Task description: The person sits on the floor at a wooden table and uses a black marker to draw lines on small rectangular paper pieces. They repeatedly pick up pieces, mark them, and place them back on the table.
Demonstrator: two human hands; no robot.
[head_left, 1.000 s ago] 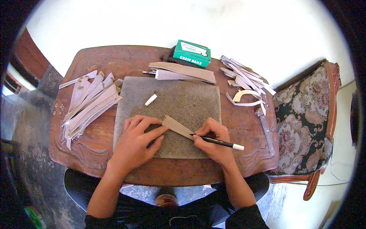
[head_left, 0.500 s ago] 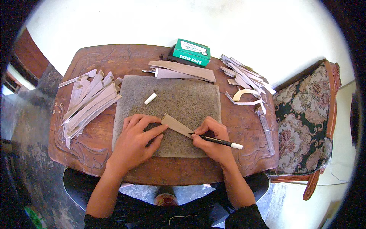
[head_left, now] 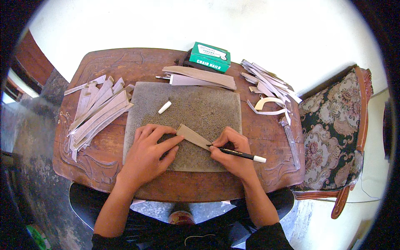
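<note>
A short tan strip (head_left: 193, 136), which looks like leather or card, lies slantwise on a dark speckled mat (head_left: 183, 102). The fingers of my left hand (head_left: 150, 151) are spread, and the index fingertip rests on the strip's left end. My right hand (head_left: 231, 152) pinches a black marker pen (head_left: 239, 154) with a white rear end. Its tip touches the strip's right end, beside my right fingertips. Farther up the mat lies a white pen cap (head_left: 165, 107), touched by neither hand.
Strips pile up on the carved wooden table (head_left: 166, 58): a left heap (head_left: 100, 112), a back stack (head_left: 200, 77) and a right heap (head_left: 268, 81). Behind the back stack stands a green box (head_left: 210, 57). A floral-upholstered chair (head_left: 333, 129) adjoins the table's right side.
</note>
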